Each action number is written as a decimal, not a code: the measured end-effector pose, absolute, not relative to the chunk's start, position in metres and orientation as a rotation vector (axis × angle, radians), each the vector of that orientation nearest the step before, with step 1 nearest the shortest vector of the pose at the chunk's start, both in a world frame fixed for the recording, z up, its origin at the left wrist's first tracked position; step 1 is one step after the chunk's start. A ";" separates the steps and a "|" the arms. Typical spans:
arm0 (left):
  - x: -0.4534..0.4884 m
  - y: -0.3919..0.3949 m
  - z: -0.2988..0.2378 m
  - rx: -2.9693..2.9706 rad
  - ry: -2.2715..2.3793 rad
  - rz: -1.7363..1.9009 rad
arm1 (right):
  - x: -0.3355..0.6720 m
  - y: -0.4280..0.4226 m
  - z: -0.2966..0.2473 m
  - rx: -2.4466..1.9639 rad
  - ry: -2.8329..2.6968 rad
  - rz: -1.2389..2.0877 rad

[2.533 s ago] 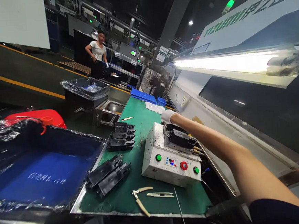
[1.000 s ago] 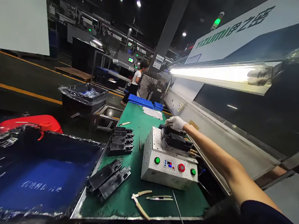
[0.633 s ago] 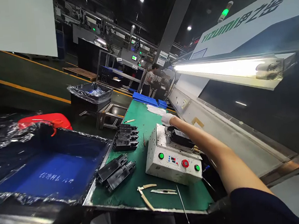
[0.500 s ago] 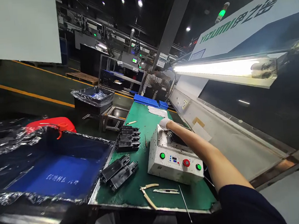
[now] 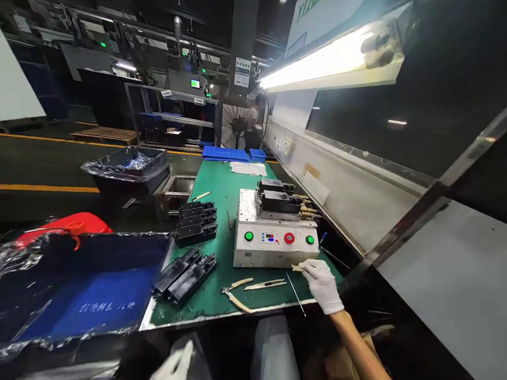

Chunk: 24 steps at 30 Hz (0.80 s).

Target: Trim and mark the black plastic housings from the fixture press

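Note:
My right hand (image 5: 321, 285), in a white glove, is at the front right of the green bench (image 5: 253, 184). Its fingers are closed on a small cream-coloured piece (image 5: 297, 267), whose kind I cannot make out. Just behind stands a white machine (image 5: 278, 252) with green and red buttons; black plastic housings (image 5: 278, 201) sit on top. My left hand (image 5: 168, 377), also gloved, is low at the bottom edge beside my leg, smeared by motion. Nearest the right hand lie a thin metal rod (image 5: 296, 295), tweezers (image 5: 265, 284) and cream-handled side cutters (image 5: 238, 296).
Several black housings (image 5: 196, 222) lie in a stack on the bench's left, with more (image 5: 185, 275) in front. A film-lined bin (image 5: 152, 245) with a blue bottom adjoins the left edge. A bright lamp (image 5: 322, 58) hangs over the right side; a fan (image 5: 237, 125) stands beyond.
My right hand has come back from the machine's far side to its front right corner. My left hand has entered at the bottom. The view has swung, and the housings on the machine now show fully.

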<state>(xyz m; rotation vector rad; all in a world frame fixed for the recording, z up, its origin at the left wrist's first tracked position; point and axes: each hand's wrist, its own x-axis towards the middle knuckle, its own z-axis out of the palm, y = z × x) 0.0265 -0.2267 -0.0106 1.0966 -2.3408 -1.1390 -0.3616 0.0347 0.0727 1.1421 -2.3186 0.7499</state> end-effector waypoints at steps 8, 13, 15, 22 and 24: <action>-0.072 -0.309 0.081 1.093 -2.622 -0.259 | -0.353 0.035 0.025 1.021 -2.702 0.469; -0.091 -0.303 0.081 1.252 -2.672 -0.170 | -0.321 -0.033 0.037 1.344 -2.837 0.378; -0.092 -0.297 0.078 1.299 -2.656 -0.186 | -0.311 -0.058 0.039 1.443 -2.916 0.302; -0.108 -0.291 0.080 1.376 -2.495 -0.706 | -0.293 -0.074 0.062 1.470 -3.062 0.237; -0.100 -0.292 0.085 1.383 -2.354 -0.940 | -0.283 -0.061 0.068 1.434 -3.073 0.324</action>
